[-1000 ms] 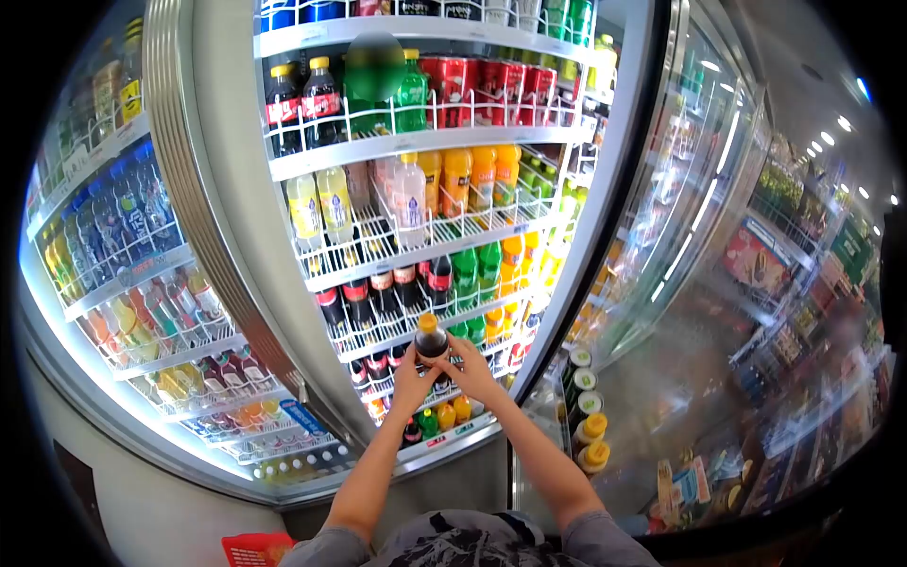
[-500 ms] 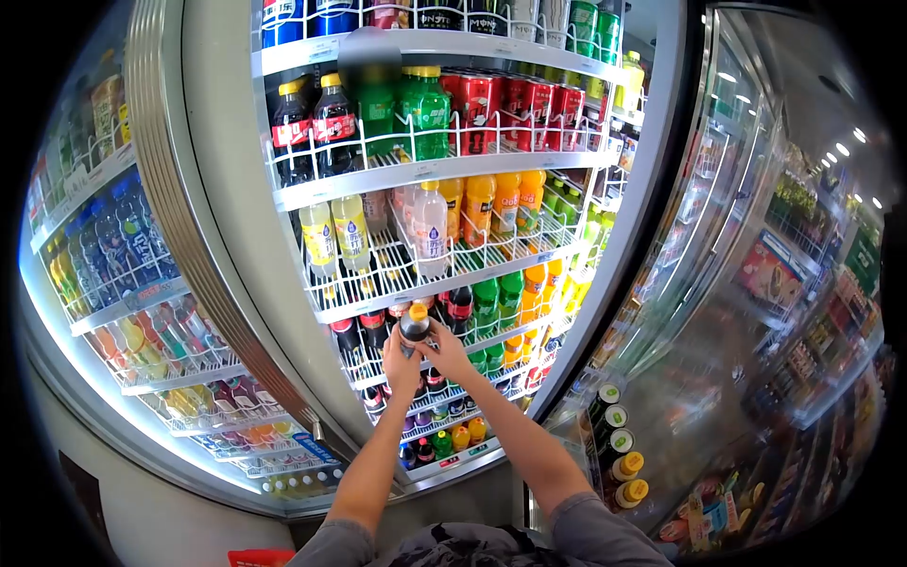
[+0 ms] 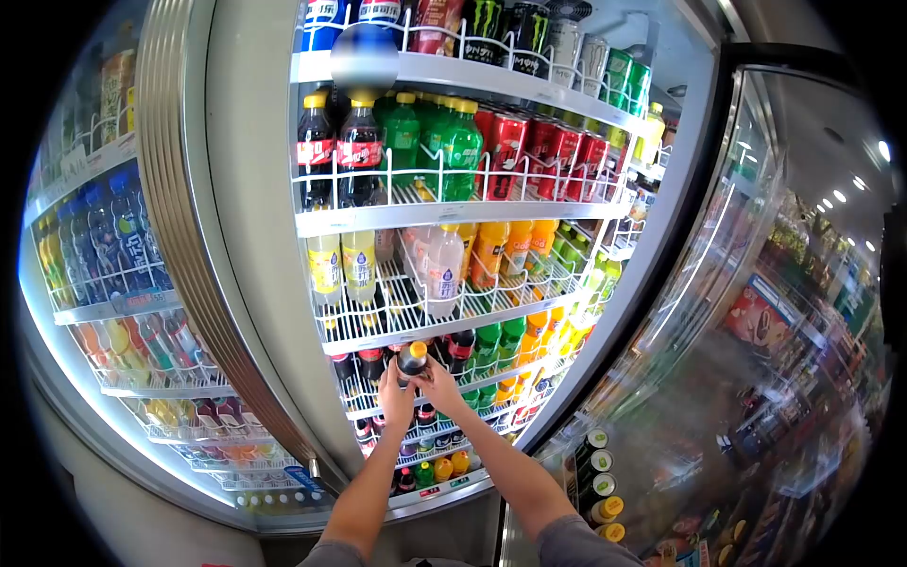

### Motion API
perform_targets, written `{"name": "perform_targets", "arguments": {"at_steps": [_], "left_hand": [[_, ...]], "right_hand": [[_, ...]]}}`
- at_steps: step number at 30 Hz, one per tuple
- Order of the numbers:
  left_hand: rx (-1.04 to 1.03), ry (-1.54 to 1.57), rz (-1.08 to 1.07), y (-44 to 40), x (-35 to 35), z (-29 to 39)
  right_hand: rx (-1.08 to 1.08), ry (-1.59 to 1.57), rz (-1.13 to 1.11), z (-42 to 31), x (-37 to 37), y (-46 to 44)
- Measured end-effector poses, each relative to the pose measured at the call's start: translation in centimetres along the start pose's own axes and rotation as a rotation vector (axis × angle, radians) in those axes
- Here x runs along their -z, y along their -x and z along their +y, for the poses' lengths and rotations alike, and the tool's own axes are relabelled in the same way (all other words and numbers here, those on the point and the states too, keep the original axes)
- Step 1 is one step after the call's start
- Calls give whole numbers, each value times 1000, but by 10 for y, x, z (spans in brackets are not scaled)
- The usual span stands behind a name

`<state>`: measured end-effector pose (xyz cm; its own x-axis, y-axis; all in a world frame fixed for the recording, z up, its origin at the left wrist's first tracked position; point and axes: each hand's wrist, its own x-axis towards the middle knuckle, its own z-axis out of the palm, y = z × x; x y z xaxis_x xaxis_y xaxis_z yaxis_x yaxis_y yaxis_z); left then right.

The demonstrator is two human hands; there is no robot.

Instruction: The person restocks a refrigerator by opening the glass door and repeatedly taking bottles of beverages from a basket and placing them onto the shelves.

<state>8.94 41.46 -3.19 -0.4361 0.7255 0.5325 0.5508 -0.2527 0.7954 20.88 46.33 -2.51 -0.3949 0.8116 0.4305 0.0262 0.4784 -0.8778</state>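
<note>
My left hand (image 3: 396, 395) and my right hand (image 3: 437, 386) are both closed around a small bottle of dark drink (image 3: 414, 363) with a yellow-orange cap. The cap points up and towards me, and the fingers cover most of the body and label. Both hands are in front of a wire shelf low in the open fridge, near its front rail. Cola bottles (image 3: 459, 350) with red labels stand behind and beside them, with green bottles (image 3: 487, 346) further right. Just above is the shelf holding pale soda-water bottles (image 3: 444, 269).
Higher shelves carry yellow-capped cola bottles (image 3: 360, 156), green bottles (image 3: 462, 146), red cans (image 3: 507, 151) and black energy-drink cans (image 3: 484, 33). The open glass door (image 3: 661, 312) is at right. Black cans with pale tops (image 3: 602, 461) and yellow-capped bottles (image 3: 607, 510) stand at lower right.
The view has tilted upward, so the shelves sit lower in the picture and more of the top row shows. Both hands still hold the bottle in front of the same shelf.
</note>
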Motion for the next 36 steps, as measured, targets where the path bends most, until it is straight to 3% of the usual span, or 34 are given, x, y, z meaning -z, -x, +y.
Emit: {"name": "perform_targets", "arguments": {"at_steps": [3, 6, 11, 16, 19, 21, 22, 25, 28, 29, 33, 35, 36], "left_hand": [[42, -106, -10, 0, -9, -25], [108, -309, -8, -7, -17, -33], [270, -394, -105, -21, -22, -26], [192, -242, -86, -3, -20, -41], [135, -156, -50, 27, -13, -35], [82, -87, -26, 58, -12, -30], [145, 27, -85, 72, -6, -14], [28, 81, -82, 124, -22, 0], [155, 147, -277, 179, -31, 3], [201, 183, -349, 195, -31, 5], [131, 234, -410, 253, -40, 6], [264, 326, -520, 266, -16, 38], [226, 332, -517, 277, -11, 41]], "right_hand": [[22, 163, 33, 12, -9, -3], [183, 388, 156, 32, -16, -15], [58, 356, 148, 42, -17, -32], [6, 489, 155, 35, -15, -17], [23, 391, 215, 29, -9, 13], [-74, 427, 132, 20, -1, 46], [-220, 205, 122, 14, -1, 65], [-323, 152, 75, -7, 9, 122], [-339, 111, 160, 5, 20, 181], [-434, 69, 175, 8, 26, 200], [-492, 93, 208, -1, 46, 263], [-528, 132, 211, -19, 54, 288], [-540, 77, 220, -25, 57, 301]]}}
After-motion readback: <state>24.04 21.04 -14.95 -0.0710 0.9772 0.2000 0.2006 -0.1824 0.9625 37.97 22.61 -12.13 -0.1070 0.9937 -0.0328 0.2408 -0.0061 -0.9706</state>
